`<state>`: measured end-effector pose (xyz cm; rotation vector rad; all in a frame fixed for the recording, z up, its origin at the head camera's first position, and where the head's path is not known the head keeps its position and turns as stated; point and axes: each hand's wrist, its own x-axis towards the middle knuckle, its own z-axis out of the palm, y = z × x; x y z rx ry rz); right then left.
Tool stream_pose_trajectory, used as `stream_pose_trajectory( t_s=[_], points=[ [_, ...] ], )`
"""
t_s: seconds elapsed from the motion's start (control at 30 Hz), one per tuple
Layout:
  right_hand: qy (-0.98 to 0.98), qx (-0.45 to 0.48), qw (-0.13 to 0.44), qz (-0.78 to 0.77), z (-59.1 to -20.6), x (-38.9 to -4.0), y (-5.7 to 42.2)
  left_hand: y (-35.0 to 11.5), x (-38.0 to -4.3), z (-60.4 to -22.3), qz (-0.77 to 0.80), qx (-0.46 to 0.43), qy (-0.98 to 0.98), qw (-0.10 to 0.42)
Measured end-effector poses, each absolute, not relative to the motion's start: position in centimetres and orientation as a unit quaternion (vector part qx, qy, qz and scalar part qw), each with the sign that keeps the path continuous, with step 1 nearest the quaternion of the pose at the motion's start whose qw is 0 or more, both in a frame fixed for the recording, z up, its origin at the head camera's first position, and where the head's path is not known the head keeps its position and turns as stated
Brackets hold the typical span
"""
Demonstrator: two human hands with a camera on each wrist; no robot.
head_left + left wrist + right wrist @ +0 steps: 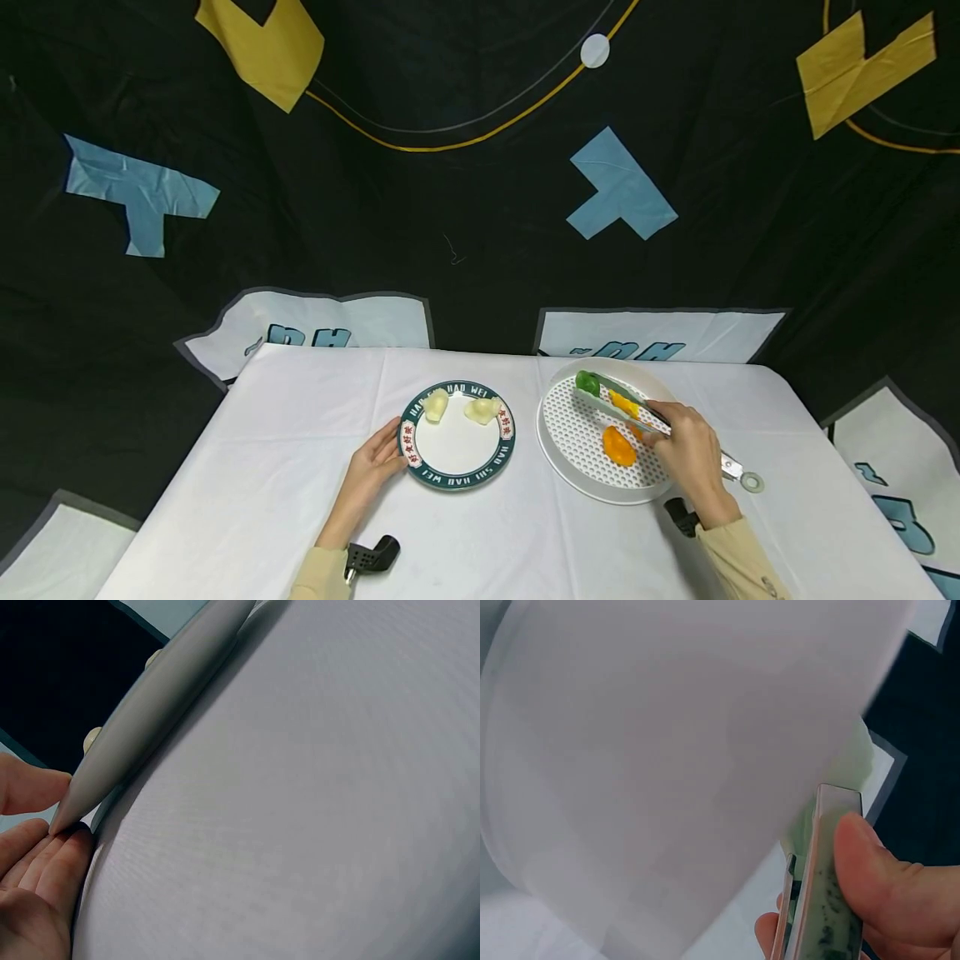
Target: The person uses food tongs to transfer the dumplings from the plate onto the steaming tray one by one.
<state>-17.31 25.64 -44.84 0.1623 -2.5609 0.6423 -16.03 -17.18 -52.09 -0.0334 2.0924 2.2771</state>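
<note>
On the left, my left hand (377, 457) pinches the rim of a round plate (455, 481) with a green lettered border. In the left wrist view the thumb (34, 786) is above the rim and the fingers are under it. Two pale yellowish pieces (482, 410) lie on the plate. My right hand (692, 454) grips metal tongs (826, 877) with pale green ends, held over a white perforated basket (564, 429). A green piece (587, 382) shows at the tongs' tips. A yellow piece (624, 404) shows between their arms, and an orange piece (618, 447) lies in the basket.
A white cloth (480, 542) covers the table. The basket sits inside a wider white bowl (551, 457) at the right. Black fabric with taped blue and yellow shapes hangs behind the table's far edge. Each wrist wears a black camera mount (372, 554).
</note>
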Motion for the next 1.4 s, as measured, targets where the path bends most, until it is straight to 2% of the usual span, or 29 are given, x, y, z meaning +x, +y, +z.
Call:
stream_pose_trajectory(
  t_s=[0.93, 1.4],
  points=[
    [-0.960, 0.038, 0.200, 0.192, -45.43, -17.87, 25.28, -17.04, -15.93, -51.90, 0.730, -0.008, 0.683, 0.021],
    [-0.949, 0.035, 0.210, 0.232, -44.99, -17.33, 25.13, -17.06, -15.90, -51.81, 0.720, -0.008, 0.694, 0.018]
  ],
)
